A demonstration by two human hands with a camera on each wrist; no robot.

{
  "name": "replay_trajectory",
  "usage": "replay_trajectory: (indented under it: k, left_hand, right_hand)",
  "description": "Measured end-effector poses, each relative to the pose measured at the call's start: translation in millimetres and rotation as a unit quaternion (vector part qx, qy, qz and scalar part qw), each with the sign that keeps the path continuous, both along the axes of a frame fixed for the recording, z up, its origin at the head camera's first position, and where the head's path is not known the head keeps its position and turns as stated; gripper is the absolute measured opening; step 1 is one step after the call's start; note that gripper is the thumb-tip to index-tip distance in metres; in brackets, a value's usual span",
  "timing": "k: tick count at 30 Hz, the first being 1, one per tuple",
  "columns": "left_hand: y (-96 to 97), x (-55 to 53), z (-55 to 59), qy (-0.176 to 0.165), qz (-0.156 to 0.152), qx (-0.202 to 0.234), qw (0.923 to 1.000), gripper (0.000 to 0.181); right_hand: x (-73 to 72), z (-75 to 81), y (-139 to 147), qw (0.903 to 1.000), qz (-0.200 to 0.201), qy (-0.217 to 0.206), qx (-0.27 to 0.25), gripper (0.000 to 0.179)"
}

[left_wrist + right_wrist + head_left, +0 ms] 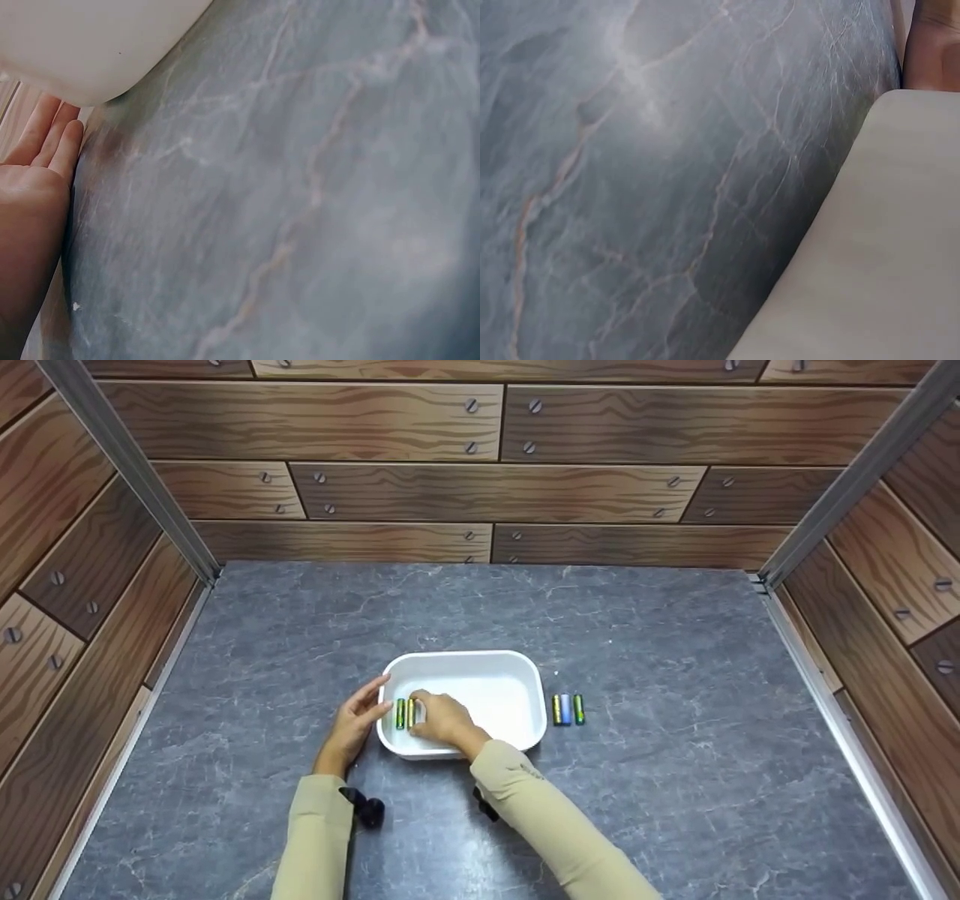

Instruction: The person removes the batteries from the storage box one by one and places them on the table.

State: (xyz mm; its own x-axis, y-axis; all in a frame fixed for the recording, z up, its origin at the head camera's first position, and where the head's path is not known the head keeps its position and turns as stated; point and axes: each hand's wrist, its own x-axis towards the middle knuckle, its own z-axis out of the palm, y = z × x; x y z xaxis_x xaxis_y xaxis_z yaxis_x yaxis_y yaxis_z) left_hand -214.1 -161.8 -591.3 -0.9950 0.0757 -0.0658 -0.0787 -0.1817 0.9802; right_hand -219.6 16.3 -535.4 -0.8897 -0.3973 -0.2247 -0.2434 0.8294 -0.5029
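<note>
A white rectangular tray (495, 690) sits on the grey marbled table. My right hand (448, 720) reaches over its front rim and pinches a green-and-yellow battery (411, 712) near the tray's left end. Beside that one, just to its left, a second green battery (400, 714) stands parallel inside the tray. At the left rim, my left hand (352, 729) touches the tray, its thumb reaching over the edge. The left wrist view shows straight fingers (66, 150) along the tray's outer wall (90, 45). In the right wrist view, the tray's outer wall (885, 240) hides the right hand's work.
Right of the tray lie a yellow-and-dark battery (556, 710), a blue battery (566, 709) and a green battery (578, 709) in a row. Wood-patterned walls (405, 495) and metal posts (135, 465) border the table (660, 645). Black wrist cameras (369, 812) hang by both sleeves.
</note>
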Motion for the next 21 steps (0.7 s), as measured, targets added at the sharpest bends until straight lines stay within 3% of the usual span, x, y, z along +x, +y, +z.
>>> replay_trajectory:
  k: [21]
  left_hand:
    - [-0.1, 0.9, 1.9, -0.002, -0.002, -0.005, 1.0000, 0.057]
  right_hand:
    - [-1.1, 15.5, 23, 0.9995, 0.007, 0.009, -0.030, 0.055]
